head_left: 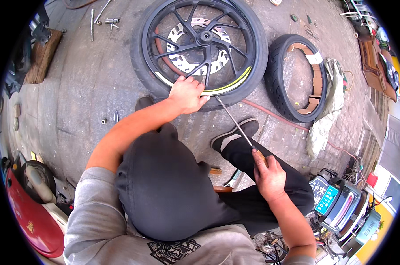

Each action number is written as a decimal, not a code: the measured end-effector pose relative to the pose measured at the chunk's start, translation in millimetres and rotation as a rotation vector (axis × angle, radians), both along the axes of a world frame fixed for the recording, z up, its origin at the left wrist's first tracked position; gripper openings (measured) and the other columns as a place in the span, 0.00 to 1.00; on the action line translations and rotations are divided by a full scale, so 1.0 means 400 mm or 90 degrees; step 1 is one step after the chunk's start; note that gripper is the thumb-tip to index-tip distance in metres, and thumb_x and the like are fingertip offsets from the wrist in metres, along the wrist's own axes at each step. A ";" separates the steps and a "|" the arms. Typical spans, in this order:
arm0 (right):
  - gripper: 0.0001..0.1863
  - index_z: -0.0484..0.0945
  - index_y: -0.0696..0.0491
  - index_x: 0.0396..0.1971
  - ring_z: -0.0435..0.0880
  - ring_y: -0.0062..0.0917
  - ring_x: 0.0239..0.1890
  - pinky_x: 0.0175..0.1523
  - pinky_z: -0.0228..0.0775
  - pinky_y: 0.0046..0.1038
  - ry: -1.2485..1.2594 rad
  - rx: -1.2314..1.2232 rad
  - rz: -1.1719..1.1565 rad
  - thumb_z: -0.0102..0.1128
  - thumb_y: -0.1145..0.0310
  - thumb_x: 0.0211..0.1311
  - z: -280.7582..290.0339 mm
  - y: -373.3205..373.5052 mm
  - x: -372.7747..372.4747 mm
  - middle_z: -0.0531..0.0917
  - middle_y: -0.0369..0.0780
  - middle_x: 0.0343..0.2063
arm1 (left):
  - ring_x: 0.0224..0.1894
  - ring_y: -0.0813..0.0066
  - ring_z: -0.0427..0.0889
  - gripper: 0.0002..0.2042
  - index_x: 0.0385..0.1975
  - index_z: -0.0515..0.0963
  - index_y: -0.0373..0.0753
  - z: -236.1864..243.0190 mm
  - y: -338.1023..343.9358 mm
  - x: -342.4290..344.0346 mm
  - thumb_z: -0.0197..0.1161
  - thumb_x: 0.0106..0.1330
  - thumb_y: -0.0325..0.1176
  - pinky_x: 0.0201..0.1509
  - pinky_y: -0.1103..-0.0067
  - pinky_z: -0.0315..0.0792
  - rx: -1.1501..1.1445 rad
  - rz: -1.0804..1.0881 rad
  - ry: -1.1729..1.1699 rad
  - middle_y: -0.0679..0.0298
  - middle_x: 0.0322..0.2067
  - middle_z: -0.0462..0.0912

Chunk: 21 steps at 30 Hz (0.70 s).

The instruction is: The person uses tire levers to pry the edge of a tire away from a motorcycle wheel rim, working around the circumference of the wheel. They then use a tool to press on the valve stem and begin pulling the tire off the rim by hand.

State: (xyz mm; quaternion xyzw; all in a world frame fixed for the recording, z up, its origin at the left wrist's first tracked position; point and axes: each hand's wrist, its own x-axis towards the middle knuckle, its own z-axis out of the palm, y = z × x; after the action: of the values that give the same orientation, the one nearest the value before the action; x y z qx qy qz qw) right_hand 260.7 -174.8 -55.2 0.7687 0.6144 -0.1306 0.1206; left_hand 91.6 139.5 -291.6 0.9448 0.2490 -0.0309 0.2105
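A motorcycle wheel (205, 83) with black spokes, a slotted brake disc and its tyre (143, 73) lies flat on the ground ahead of me. My left hand (187, 94) rests on the near rim, fingers curled over its edge beside a yellow-green stripe. In my right hand (269, 177) is the wooden handle of a long metal tyre lever (234, 121). The lever slants up and left, its tip at the near rim where it meets the tyre; how far the tip goes in is hidden.
Right of the wheel, a second tyre (277, 84) with cardboard inside lies against a pale crumpled sack (327, 117). A red hose (270, 112) crosses the ground. Wrenches and sockets (112, 20) lie upper left, near a wooden block (43, 55). Scooters (341, 207) stand lower right.
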 end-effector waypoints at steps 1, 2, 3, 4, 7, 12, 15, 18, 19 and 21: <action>0.41 0.77 0.33 0.76 0.85 0.36 0.36 0.36 0.83 0.39 0.002 0.006 0.011 0.76 0.67 0.59 -0.018 -0.013 -0.006 0.77 0.40 0.38 | 0.55 0.62 0.84 0.26 0.53 0.86 0.41 0.004 -0.003 0.001 0.55 0.79 0.59 0.61 0.63 0.70 0.001 -0.011 0.018 0.59 0.46 0.88; 0.41 0.77 0.34 0.76 0.84 0.36 0.35 0.35 0.83 0.39 -0.008 0.000 0.016 0.76 0.67 0.59 -0.028 -0.015 -0.012 0.77 0.40 0.38 | 0.56 0.62 0.83 0.27 0.53 0.86 0.40 0.010 -0.002 0.006 0.54 0.80 0.59 0.62 0.63 0.70 -0.001 -0.022 0.037 0.59 0.47 0.89; 0.41 0.77 0.35 0.76 0.84 0.36 0.34 0.35 0.83 0.39 -0.018 -0.005 0.022 0.76 0.67 0.59 -0.031 -0.011 -0.018 0.76 0.40 0.37 | 0.58 0.63 0.83 0.28 0.54 0.86 0.40 0.016 -0.001 0.009 0.52 0.81 0.59 0.63 0.63 0.69 -0.002 -0.032 0.055 0.59 0.49 0.89; 0.41 0.77 0.36 0.76 0.84 0.36 0.34 0.33 0.82 0.39 -0.009 0.004 0.029 0.75 0.67 0.59 -0.024 0.005 -0.021 0.76 0.40 0.36 | 0.58 0.63 0.83 0.28 0.55 0.86 0.40 0.026 0.001 0.012 0.52 0.80 0.59 0.63 0.62 0.70 -0.019 -0.040 0.076 0.59 0.50 0.90; 0.36 0.80 0.36 0.72 0.85 0.36 0.29 0.33 0.84 0.38 -0.039 -0.046 0.026 0.75 0.64 0.61 0.056 0.118 -0.055 0.77 0.39 0.34 | 0.58 0.63 0.83 0.27 0.54 0.87 0.40 0.005 -0.005 0.012 0.53 0.80 0.59 0.63 0.61 0.69 -0.006 -0.032 0.044 0.60 0.50 0.90; 0.13 0.93 0.49 0.40 0.92 0.45 0.33 0.41 0.86 0.45 -0.052 -0.089 0.098 0.77 0.55 0.64 0.198 0.596 0.051 0.88 0.47 0.26 | 0.58 0.64 0.83 0.27 0.52 0.88 0.40 0.001 -0.009 -0.005 0.54 0.79 0.59 0.64 0.62 0.68 -0.030 -0.014 0.033 0.62 0.48 0.91; 0.20 0.92 0.54 0.31 0.93 0.46 0.37 0.46 0.86 0.45 -0.086 -0.172 0.154 0.79 0.50 0.64 0.172 0.870 0.140 0.91 0.50 0.28 | 0.57 0.63 0.83 0.30 0.57 0.86 0.37 -0.014 0.020 -0.004 0.57 0.77 0.60 0.63 0.62 0.70 -0.036 -0.023 0.028 0.62 0.49 0.90; 0.20 0.90 0.57 0.30 0.92 0.48 0.36 0.45 0.84 0.46 -0.134 -0.188 0.204 0.79 0.52 0.64 0.075 1.047 0.211 0.90 0.50 0.27 | 0.58 0.63 0.83 0.27 0.57 0.86 0.37 0.009 0.030 0.010 0.60 0.76 0.56 0.63 0.62 0.71 -0.074 -0.025 0.046 0.62 0.51 0.89; 0.20 0.87 0.60 0.31 0.91 0.50 0.34 0.44 0.82 0.47 -0.132 -0.175 0.228 0.79 0.55 0.63 0.029 1.097 0.236 0.88 0.51 0.26 | 0.57 0.62 0.83 0.25 0.56 0.86 0.38 0.008 0.031 0.008 0.63 0.75 0.54 0.62 0.62 0.72 -0.086 -0.012 0.025 0.62 0.52 0.89; 0.19 0.87 0.58 0.34 0.91 0.51 0.37 0.46 0.82 0.47 -0.125 -0.120 0.138 0.75 0.55 0.66 -0.077 1.192 0.327 0.89 0.53 0.29 | 0.57 0.59 0.84 0.20 0.54 0.87 0.39 -0.007 0.027 -0.002 0.68 0.72 0.48 0.62 0.61 0.73 -0.155 0.021 -0.125 0.61 0.51 0.88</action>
State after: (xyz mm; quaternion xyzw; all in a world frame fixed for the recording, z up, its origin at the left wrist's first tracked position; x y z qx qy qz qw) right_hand 391.6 301.9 -86.1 0.6926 0.6638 -0.0983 0.2647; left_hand 90.6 150.3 -294.5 0.9065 0.2373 0.0348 0.3476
